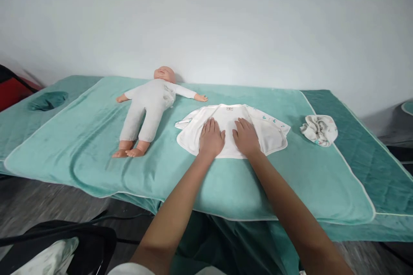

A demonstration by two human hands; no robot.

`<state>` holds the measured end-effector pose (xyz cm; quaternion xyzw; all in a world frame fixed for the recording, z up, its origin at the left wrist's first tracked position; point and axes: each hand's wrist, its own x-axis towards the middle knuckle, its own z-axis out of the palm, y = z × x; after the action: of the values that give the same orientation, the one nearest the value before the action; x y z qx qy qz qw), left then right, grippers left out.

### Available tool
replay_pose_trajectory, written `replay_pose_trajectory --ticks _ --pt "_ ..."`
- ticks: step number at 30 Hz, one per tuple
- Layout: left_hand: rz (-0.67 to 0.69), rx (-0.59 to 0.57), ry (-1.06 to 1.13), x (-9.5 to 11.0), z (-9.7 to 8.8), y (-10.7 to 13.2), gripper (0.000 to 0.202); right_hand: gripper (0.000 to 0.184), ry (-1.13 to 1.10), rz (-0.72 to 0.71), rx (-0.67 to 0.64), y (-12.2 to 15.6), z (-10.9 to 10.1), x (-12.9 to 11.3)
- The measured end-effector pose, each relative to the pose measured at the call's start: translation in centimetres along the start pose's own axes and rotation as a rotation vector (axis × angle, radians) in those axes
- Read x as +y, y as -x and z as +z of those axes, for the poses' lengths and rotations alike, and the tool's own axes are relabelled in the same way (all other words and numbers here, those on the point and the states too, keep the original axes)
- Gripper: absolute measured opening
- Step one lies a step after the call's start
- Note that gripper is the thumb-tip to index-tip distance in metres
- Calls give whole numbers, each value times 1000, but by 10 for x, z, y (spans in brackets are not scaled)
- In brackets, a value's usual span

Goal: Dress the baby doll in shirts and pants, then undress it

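A small white baby shirt (229,131) lies spread open on the green bed cover, its printed sleeves stretched out to both sides. My left hand (212,137) rests flat on the shirt's left half, fingers pointing away from me. On the right half lies my right hand (246,136), also flat with its fingers extended. Neither hand grips the fabric. To the left, a baby doll (150,101) with a white cloth body lies on its back, head toward the wall, one arm reaching toward the shirt. A crumpled printed cloth (320,130) sits to the right of the shirt.
The green cover (97,137) lies over a long padded bed (371,154) against a white wall (206,34). The bed has a face hole (48,100) at its left end. A black chair (97,245) with a printed cloth (51,258) and a black cable stand at lower left.
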<state>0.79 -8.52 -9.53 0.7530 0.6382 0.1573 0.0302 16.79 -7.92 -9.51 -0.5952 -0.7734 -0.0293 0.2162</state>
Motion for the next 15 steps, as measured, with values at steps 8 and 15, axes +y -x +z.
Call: replay_pose_trajectory --ticks 8,15 --pt "112 112 108 -5 -12 67 35 37 161 -79 66 70 -37 16" --pt "174 150 188 -8 -19 91 21 42 208 -158 30 84 -49 21"
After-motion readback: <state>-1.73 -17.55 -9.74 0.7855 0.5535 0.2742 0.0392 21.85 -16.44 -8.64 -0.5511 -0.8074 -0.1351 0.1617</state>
